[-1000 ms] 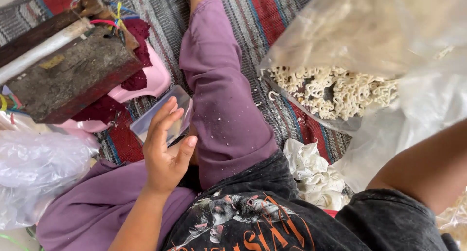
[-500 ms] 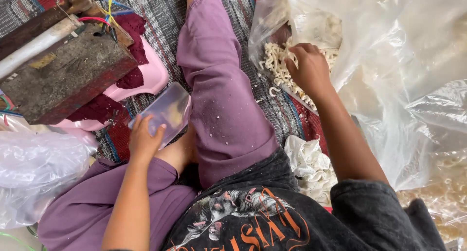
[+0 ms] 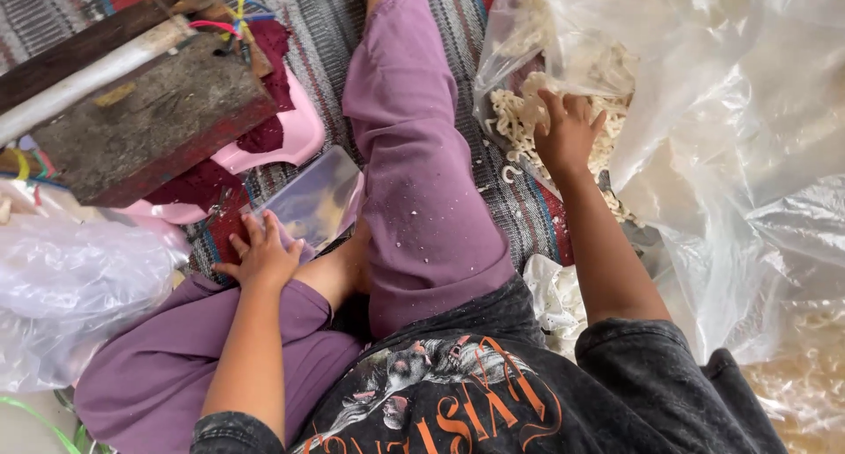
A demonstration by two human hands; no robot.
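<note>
My left hand (image 3: 262, 254) grips the near end of a small clear plastic bag (image 3: 310, 200) that lies on the mat beside my purple trouser leg (image 3: 414, 172). At the upper right, my right hand (image 3: 568, 132) reaches into a big clear plastic bag (image 3: 731, 155). Its fingers are spread over a heap of pale, curly crackers (image 3: 519, 115) inside. I cannot tell whether the fingers hold any of them.
A weathered wooden block (image 3: 145, 124) with a pale pipe lies at the upper left over a pink plastic piece (image 3: 290, 141). Another filled clear bag (image 3: 70, 287) sits at the left. White lace cloth (image 3: 554, 300) lies by my hip on the striped mat (image 3: 308, 31).
My right hand came into view and went into the big bag onto the crackers. My left hand lowered the small clear bag down to the mat.
</note>
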